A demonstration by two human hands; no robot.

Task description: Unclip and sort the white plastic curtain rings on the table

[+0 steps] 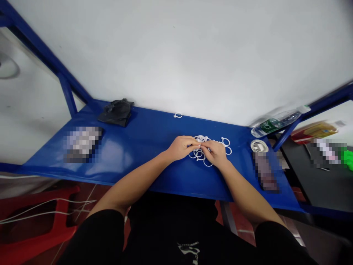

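Note:
My left hand (pixel 180 147) and my right hand (pixel 216 152) meet fingertip to fingertip above a pile of white plastic rings (pixel 199 154). Both hands are closed in a pinch on one white ring, of which only a small white bit shows between the fingertips. Most of that ring is hidden by the fingers or blends with the pile. Several rings have a small knob or tab on the rim. A few spread out to the right of my right hand. A single white ring (pixel 178 115) lies apart, at the table's back edge near the wall.
On the blue table (pixel 143 143), a black plastic bag (pixel 118 112) lies back left, near a blurred-out object (pixel 84 144). At right are a clear bottle (pixel 278 121) with a green label, a white coil (pixel 259 146) and another blurred-out object (pixel 265 172). A red stool (pixel 59 213) stands below left.

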